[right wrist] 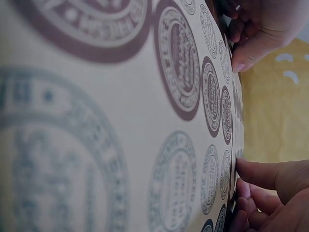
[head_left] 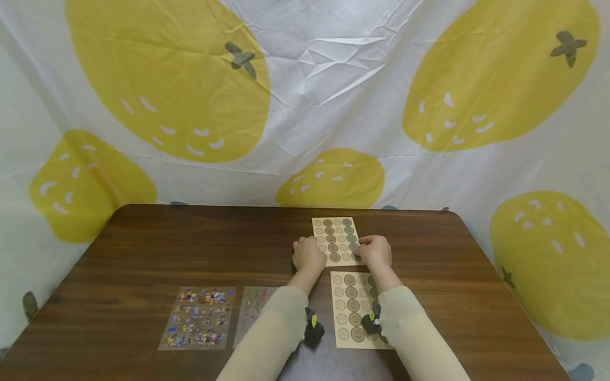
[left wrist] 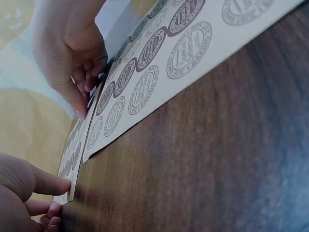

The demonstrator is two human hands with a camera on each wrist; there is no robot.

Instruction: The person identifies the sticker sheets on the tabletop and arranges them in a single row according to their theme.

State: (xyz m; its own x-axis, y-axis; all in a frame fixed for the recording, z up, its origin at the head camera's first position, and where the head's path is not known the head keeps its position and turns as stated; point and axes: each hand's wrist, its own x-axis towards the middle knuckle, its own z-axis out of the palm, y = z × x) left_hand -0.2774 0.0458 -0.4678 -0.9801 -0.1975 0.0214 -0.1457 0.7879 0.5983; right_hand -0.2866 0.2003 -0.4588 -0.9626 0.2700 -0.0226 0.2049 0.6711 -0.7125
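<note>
A cream sheet of round stamp-like stickers (head_left: 339, 238) lies toward the far side of the brown table. My left hand (head_left: 308, 256) pinches its left edge, thumb on top and the other fingers curled below, as the left wrist view shows. At the right edge, my right hand (head_left: 376, 254) holds the same sheet between thumb and curled fingers (right wrist: 253, 203). Closer to me lies a second, matching sticker sheet (head_left: 352, 307), flat and partly covered by the right forearm. It fills much of the right wrist view (right wrist: 140, 111).
To the left lie a clear sheet of colourful cartoon stickers (head_left: 197, 317) and another clear sticker sheet (head_left: 250, 307), partly under the left sleeve. The wooden table (head_left: 119, 296) ends at a white curtain (head_left: 324, 106) with yellow fruit prints.
</note>
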